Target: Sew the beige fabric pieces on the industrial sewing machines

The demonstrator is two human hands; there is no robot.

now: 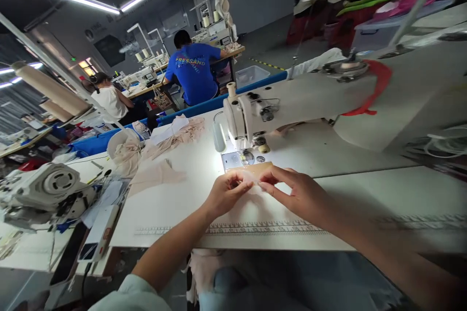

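Note:
Between my two hands is a small piece of thin beige fabric, just in front of the sewing machine. My left hand pinches its left part between thumb and fingers. My right hand pinches it from the other side, thumb and forefinger close to the left fingertips. Behind the fabric lies the lit metal needle plate, under the machine's head. The fingers partly hide the fabric, so its full shape does not show.
Beige fabric pieces lie at the table's back left, with a sheer piece nearer. A printed ruler strip runs along the front edge. Another sewing machine stands at left. A person in a blue shirt sits beyond.

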